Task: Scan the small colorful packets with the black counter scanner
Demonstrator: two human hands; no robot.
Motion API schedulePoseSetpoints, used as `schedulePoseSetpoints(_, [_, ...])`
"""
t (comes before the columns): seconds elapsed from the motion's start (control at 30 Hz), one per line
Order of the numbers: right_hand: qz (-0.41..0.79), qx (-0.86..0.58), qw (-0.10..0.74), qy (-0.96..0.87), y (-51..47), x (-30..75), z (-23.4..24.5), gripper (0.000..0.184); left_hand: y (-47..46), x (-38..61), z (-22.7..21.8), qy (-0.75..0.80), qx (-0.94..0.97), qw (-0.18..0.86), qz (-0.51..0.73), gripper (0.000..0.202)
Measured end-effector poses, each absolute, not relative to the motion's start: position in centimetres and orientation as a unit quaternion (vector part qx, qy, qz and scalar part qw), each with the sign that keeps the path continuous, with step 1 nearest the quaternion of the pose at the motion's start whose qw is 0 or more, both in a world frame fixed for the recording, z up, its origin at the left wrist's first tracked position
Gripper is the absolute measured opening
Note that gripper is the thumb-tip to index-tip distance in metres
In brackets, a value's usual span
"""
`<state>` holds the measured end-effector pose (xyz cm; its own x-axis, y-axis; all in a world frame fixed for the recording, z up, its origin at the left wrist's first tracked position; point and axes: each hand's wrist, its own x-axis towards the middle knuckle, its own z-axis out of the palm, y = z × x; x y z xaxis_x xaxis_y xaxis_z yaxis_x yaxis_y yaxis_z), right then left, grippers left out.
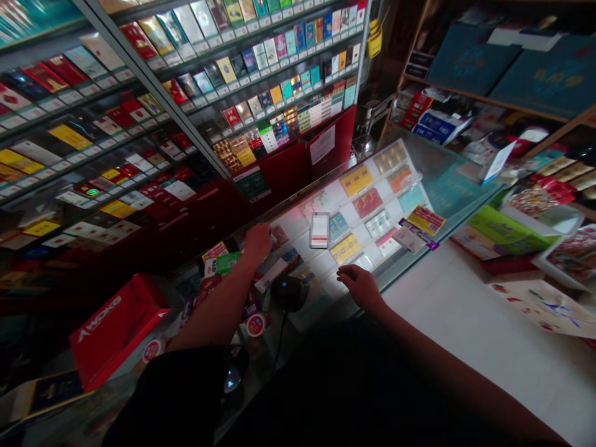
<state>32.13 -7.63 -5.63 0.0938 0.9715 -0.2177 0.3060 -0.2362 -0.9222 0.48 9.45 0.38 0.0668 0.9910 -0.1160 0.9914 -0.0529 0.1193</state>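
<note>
My left hand (259, 243) is over the far edge of the glass counter (321, 298), its fingers curled closed. A small pale edge shows at its fingertips, but I cannot make out what it is. My right hand (362, 284) hovers near the counter's front side with fingers bent together, and nothing shows in them. Between and beyond the hands is a white box with a red stripe (320, 231). Beside my left forearm lie a green packet (223, 264) and other small packs. A black round-topped device (289, 293) with a blue light and a cable stands between my arms.
Shelves of cigarette packs (265, 53) rise behind the counter. Flat packs (344, 248) show in the lit display, with a purple-edged packet (414, 237) near its front edge. A red box (118, 329) is at left. Goods and a green carton (500, 230) crowd the right.
</note>
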Motion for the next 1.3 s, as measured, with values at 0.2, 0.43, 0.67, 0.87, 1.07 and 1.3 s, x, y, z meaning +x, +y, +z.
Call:
schedulePoseSetpoints(0.2, [0.451,-0.644,0.362,-0.500,-7.7,33.1,-5.5,0.020,8.5,1.1,1.9,0.687,0.722,0.078,0.020,0.027])
schedulePoseSetpoints(0.43, [0.439,-0.644,0.367,-0.507,-7.7,35.9,-5.0,0.020,6.7,6.2,4.5,0.647,0.751,0.072,0.111,0.026])
schedulePoseSetpoints(0.67, [0.420,-0.681,0.391,-0.455,-7.5,41.4,-5.8,0.025,3.2,15.8,3.5,0.600,0.736,0.244,0.199,0.017])
schedulePoseSetpoints(0.87, [0.332,-0.751,0.418,-0.388,-6.2,48.8,-7.4,0.038,0.5,24.4,-1.9,0.562,0.587,0.532,0.237,0.022])
schedulePoseSetpoints(1.07, [0.260,-0.797,0.379,-0.392,-3.5,55.1,-8.1,0.048,0.4,32.2,-4.7,0.516,0.511,0.663,0.179,0.040])
schedulePoseSetpoints(1.3, [0.249,-0.793,0.347,-0.433,-1.5,58.0,-8.9,0.047,1.3,37.5,-6.0,0.538,0.452,0.696,0.149,0.056])
